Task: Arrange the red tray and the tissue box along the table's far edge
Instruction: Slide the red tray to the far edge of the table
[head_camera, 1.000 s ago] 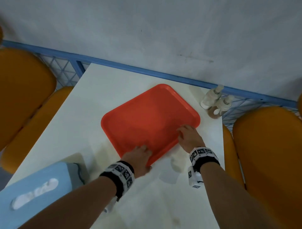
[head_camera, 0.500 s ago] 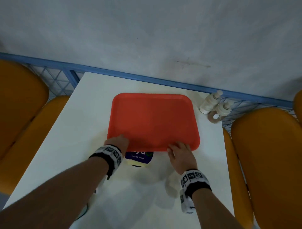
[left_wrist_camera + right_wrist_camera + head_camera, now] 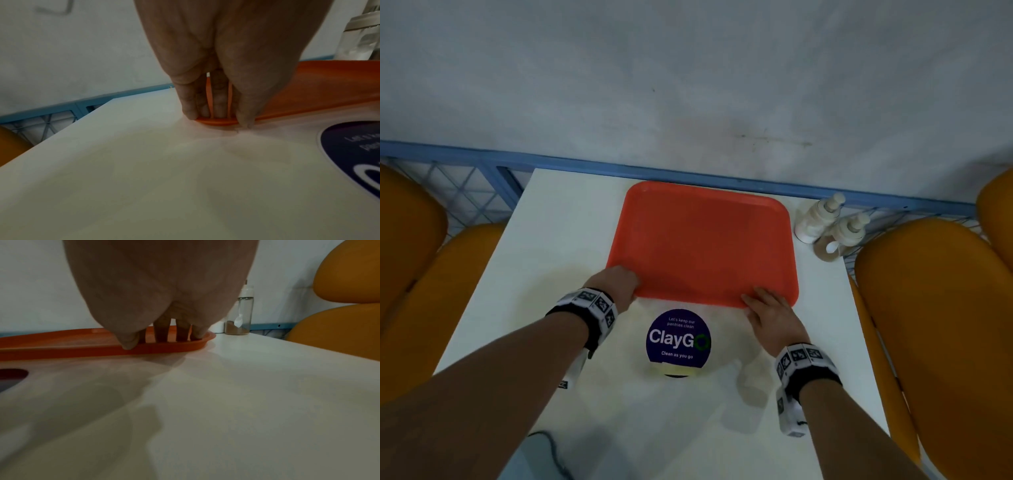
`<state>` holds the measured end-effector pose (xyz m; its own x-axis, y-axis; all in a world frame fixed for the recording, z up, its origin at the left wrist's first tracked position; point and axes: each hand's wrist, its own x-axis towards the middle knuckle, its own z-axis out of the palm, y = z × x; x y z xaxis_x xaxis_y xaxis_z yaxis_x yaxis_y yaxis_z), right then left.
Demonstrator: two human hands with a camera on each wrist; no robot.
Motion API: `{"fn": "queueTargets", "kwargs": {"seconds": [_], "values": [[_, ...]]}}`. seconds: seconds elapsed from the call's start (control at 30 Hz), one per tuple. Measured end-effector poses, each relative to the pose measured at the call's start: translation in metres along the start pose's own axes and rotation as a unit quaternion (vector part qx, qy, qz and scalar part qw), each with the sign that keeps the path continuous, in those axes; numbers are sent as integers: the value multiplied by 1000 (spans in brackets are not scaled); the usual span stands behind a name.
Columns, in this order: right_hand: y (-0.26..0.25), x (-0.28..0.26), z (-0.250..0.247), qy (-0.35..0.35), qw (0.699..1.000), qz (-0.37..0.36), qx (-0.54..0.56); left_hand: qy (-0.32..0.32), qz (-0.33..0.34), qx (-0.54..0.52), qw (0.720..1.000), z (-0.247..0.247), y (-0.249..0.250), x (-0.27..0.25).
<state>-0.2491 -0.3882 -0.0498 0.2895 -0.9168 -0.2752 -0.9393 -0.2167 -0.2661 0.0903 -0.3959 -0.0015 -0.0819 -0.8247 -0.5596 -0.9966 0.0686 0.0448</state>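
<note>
The red tray [image 3: 705, 246] lies flat on the white table [image 3: 558, 240], square to it, with its far rim close to the table's far edge. My left hand [image 3: 625, 286] holds the tray's near left corner. In the left wrist view its fingers [image 3: 219, 104] come down on the rim [image 3: 216, 121] and the thumb sits outside it. My right hand [image 3: 763, 303] holds the near rim by the right corner. The right wrist view has its fingers [image 3: 161, 334] inside the tray [image 3: 61, 344] and the thumb on the rim's outer face. No frame clearly shows the tissue box.
Two small bottles [image 3: 816, 219] [image 3: 842, 236] stand just right of the tray at the far right corner. A round dark blue ClayGo sticker [image 3: 678, 339] marks the table between my wrists. Orange chairs [image 3: 935, 325] [image 3: 421, 274] flank the table. A blue rail [image 3: 585, 168] and a wall lie behind.
The tray turned from a diagonal to square with the table and slid toward the far edge, uncovering the round sticker. The tissue box, at lower left a second ago, is out of view.
</note>
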Motion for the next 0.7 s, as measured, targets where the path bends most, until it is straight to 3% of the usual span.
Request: {"fn": "queueTargets", "kwargs": {"seconds": [0.7], "values": [[15,17,-18,-45,999,-1,-4,13,-7,-4,1000,-1,11,9]]}}
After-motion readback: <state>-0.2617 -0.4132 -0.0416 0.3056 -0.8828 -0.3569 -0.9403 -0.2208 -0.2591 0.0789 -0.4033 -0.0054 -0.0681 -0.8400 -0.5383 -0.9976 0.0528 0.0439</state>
